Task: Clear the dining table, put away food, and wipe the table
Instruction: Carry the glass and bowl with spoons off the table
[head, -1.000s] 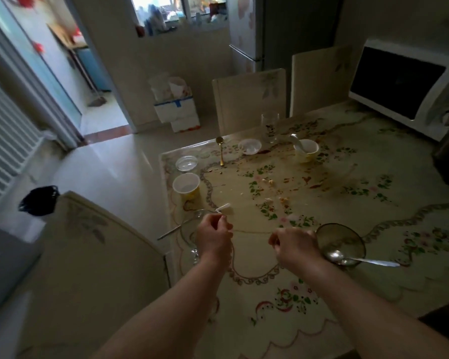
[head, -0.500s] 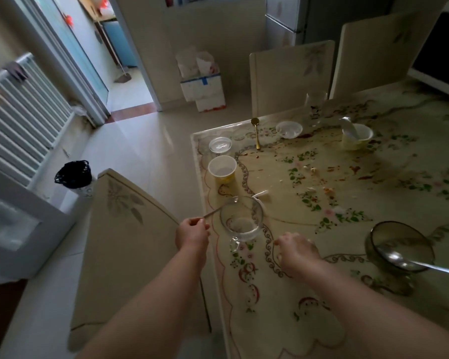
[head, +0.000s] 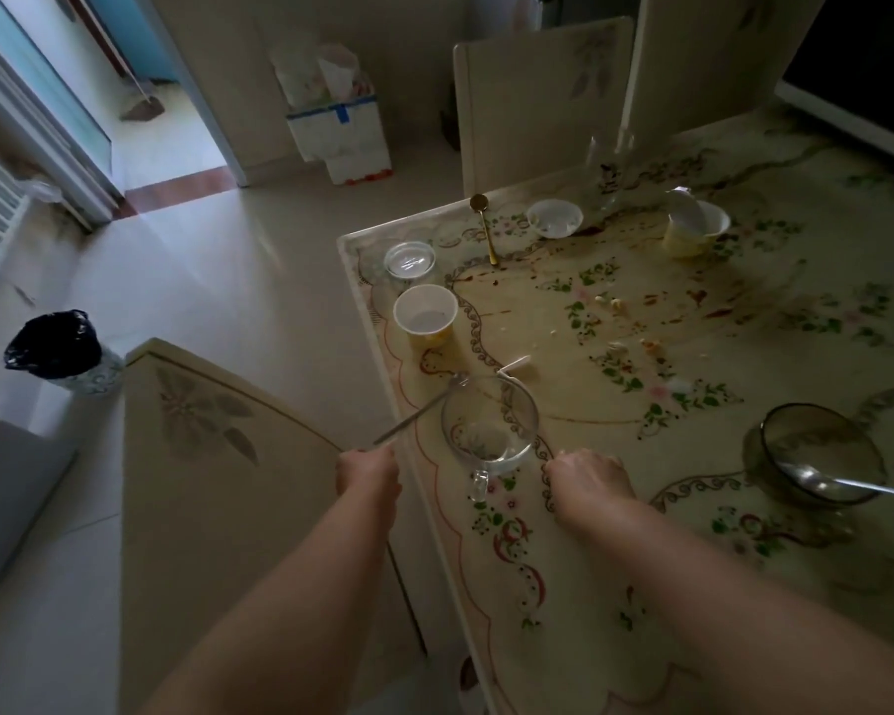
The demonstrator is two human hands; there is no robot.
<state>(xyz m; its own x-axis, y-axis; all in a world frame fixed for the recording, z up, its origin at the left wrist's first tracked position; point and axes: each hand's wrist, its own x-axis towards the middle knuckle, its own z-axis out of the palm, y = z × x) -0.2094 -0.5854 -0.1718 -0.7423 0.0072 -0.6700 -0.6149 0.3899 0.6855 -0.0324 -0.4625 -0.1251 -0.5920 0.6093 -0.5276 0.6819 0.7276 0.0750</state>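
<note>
Left hand (head: pixel 367 472) grips spoon (head: pixel 414 418), right hand (head: pixel 587 477) curled on stained floral table (head: pixel 589 585) beside chair (head: pixel 202 482)

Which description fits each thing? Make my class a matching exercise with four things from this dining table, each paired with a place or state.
Things:
1 gold spoon
2 glass mug
3 dark bowl
4 long thin spoon

Descriptions:
a held by the left hand
b holds a silver spoon
c clear, handle towards the camera
d lies near the table's far edge

Pairs: 1-d, 2-c, 3-b, 4-a

Left hand (head: pixel 367 469) grips spoon (head: pixel 418 413) beside glass mug (head: pixel 489 428).
</note>
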